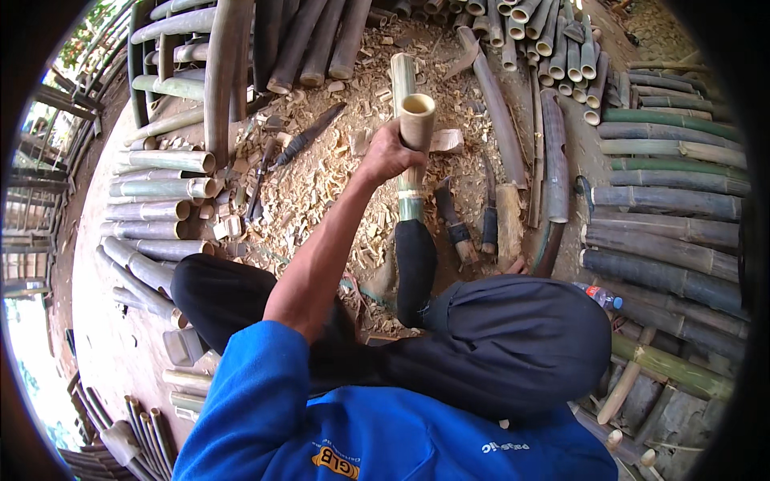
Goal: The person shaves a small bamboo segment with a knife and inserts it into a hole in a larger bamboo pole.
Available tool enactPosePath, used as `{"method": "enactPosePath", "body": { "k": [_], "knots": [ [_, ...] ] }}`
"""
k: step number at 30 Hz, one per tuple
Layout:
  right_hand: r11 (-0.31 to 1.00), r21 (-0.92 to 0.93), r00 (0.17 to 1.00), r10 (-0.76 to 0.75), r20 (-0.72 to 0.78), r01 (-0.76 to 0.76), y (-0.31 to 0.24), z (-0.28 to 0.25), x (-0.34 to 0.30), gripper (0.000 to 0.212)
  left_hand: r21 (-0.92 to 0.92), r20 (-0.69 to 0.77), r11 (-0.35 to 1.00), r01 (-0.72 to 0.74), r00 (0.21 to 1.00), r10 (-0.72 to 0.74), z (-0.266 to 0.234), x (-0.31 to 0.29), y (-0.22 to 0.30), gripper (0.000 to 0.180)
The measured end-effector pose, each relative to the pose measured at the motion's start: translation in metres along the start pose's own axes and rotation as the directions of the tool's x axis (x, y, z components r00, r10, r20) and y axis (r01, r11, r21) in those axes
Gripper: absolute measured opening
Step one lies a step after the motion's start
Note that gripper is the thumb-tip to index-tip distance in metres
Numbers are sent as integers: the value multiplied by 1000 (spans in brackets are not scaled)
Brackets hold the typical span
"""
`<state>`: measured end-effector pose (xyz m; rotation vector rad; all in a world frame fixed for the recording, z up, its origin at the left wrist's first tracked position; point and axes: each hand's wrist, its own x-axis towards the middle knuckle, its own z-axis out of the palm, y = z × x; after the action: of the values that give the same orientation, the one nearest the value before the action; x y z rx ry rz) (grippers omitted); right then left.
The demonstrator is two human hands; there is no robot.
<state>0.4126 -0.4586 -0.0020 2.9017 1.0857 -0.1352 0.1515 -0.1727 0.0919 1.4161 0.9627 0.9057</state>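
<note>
My left hand [391,154] is closed around a short, pale bamboo tube [416,127], held upright with its open end facing up. Behind and below it runs a longer greenish bamboo piece [403,74], whose near end meets a black cloth-covered shape [415,260], perhaps a sock-clad foot. Beyond my bent right knee, a small patch of skin [518,265] shows beside a pale wooden block [508,220]; it may be the fingers of my right hand, the rest hidden by the leg. Two dark-handled blades [489,228] [459,237] lie left of that block.
Wood shavings [337,192] cover the ground. A large wrapped-handle knife [301,144] lies ahead on the left. Bamboo lengths [160,210] are stacked at left, more poles [666,200] at right, and cut tubes [561,56] pile up far right. A plastic bottle [600,296] lies beside my right knee.
</note>
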Motion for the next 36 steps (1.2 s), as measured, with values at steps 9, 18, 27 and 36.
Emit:
{"method": "enactPosePath", "body": {
  "k": [9, 18, 27, 36],
  "knots": [
    [1000, -1, 999, -8, -31, 8, 6, -1, -12, 66, 317, 154, 935, -158, 981, 114, 8, -15, -3, 47],
    [993, -75, 952, -106, -289, 88, -7, -3, -18, 65, 172, 186, 983, -57, 982, 25, 3, -14, -10, 59],
    [803, 151, 794, -594, 128, 577, -129, -6, 34, 53, 104, 114, 994, 37, 992, -49, -18, -9, -12, 62],
    [836, 428, 603, -546, 582, 343, -174, 63, 80, 71, 769, -456, 527, 362, 888, 56, -117, -25, -119, 75]
  ]
}}
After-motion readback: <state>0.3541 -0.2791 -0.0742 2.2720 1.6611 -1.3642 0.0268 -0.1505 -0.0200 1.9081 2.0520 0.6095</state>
